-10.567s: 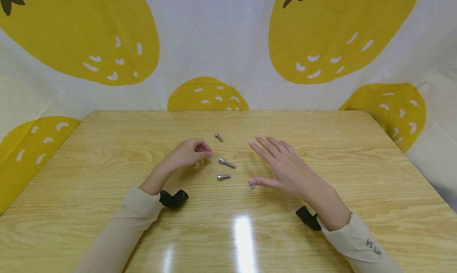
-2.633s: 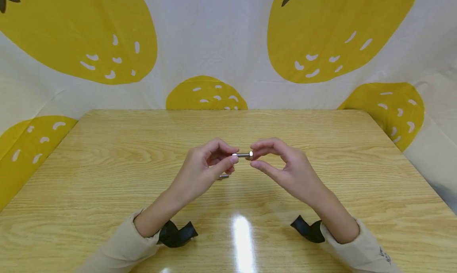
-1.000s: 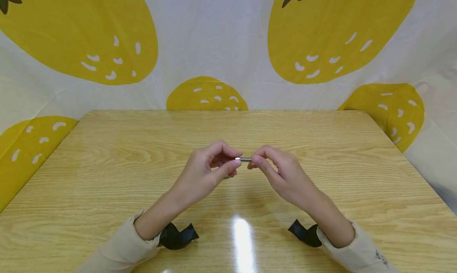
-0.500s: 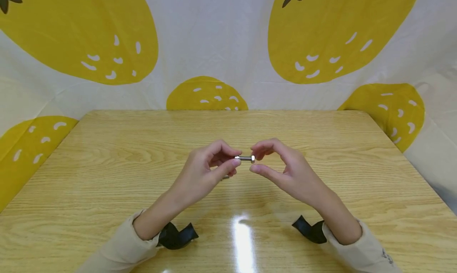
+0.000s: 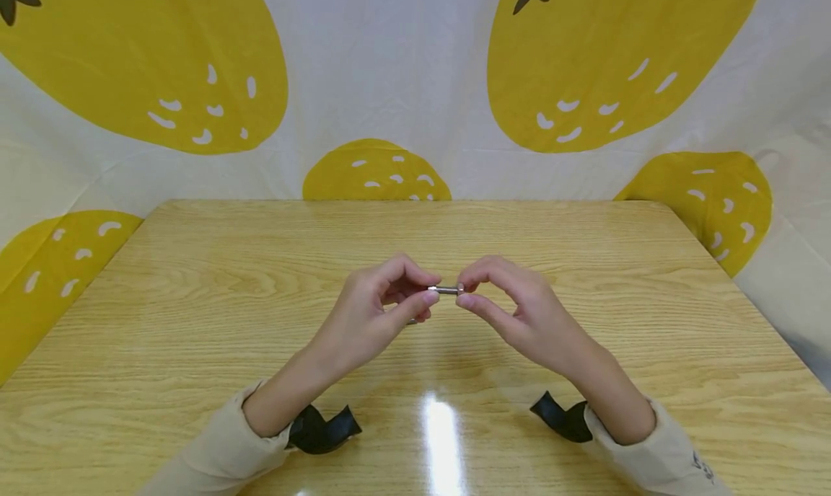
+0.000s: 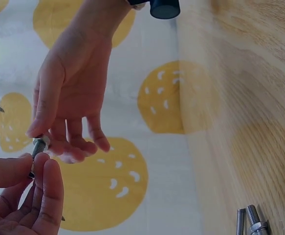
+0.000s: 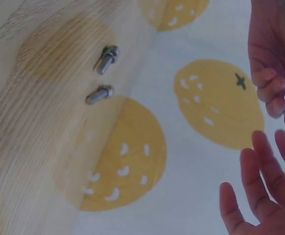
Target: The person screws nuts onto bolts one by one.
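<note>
My left hand [image 5: 376, 308] pinches a silver bolt [image 5: 446, 290] between thumb and fingertips, holding it level above the table. A hex nut [image 5: 460, 289] sits at the bolt's right end. The thumb and index finger of my right hand [image 5: 532, 312] pinch this nut. In the left wrist view, the threaded shank of the bolt [image 6: 37, 149] shows between both hands, with the right thumb against the nut [image 6: 44, 141]. The bolt's left end is hidden by my left fingers. In the right wrist view, the other right fingers [image 7: 254, 186] are spread away from the bolt.
Two more bolts lie on the wooden table [image 5: 195, 301], a bolt with a nut on it [image 7: 107, 58] and another bolt [image 7: 99, 94]. In the head view my left hand mostly covers them. A patterned cloth [image 5: 389, 71] hangs behind the table.
Ten seconds ago the bolts lay on the table and my hands were apart. Half a second ago my right fingers stood off the nut; now they have closed on it again. The left hand stays put.
</note>
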Motion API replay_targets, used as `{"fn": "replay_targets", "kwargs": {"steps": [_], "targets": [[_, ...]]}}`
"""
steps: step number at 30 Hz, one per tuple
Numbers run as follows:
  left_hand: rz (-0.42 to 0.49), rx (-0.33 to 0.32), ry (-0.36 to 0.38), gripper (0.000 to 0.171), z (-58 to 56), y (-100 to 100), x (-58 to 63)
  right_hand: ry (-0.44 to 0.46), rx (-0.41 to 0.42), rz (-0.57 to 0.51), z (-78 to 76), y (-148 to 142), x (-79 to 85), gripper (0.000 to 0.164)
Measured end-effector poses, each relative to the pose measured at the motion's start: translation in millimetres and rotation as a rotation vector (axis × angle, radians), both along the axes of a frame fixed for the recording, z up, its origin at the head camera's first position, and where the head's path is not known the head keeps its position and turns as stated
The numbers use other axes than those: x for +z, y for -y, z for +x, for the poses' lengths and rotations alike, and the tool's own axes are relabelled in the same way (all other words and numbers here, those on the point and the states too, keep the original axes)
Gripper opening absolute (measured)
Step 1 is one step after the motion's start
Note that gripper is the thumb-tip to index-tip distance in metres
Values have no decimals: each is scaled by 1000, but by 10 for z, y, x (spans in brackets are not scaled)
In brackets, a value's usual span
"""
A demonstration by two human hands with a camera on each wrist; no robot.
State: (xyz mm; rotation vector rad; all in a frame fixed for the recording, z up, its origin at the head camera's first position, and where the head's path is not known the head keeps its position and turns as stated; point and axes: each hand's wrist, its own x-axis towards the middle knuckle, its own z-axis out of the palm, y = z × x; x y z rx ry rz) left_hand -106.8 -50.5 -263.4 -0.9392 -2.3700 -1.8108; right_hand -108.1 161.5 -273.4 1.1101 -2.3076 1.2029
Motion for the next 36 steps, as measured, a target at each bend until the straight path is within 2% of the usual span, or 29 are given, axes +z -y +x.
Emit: {"fn": "replay_targets", "kwargs": {"steps": [2,5,13,16,19,23,27,31,36], "targets": [[2,-8,-1,9,4,-4,-1,13,10,8,-3,9,-12,9],[5,-16,-5,9,8,-13,-4,54,5,15,2,30,-30,16],[-9,-3,-2,9,10,-28,-11,248,-151,39,51,61,-2,36],[-8,2,20,10,11,-23,-5,271,-181,48,56,21,30,29],[-8,13,34,9,10,-13,2,234,-139,43,57,-20,54,15],[-13,23,30,9,6,-1,10,124,-67,16,49,-33,63,29],[-13,19,18,9,1,2,10,28,-30,-22,39,-21,62,30],[-11,15,13,10,4,-2,10,-12,-21,-44,38,-9,61,29],[-7,12,21,10,11,-5,16,-9,-45,-51,34,7,40,24]]}}
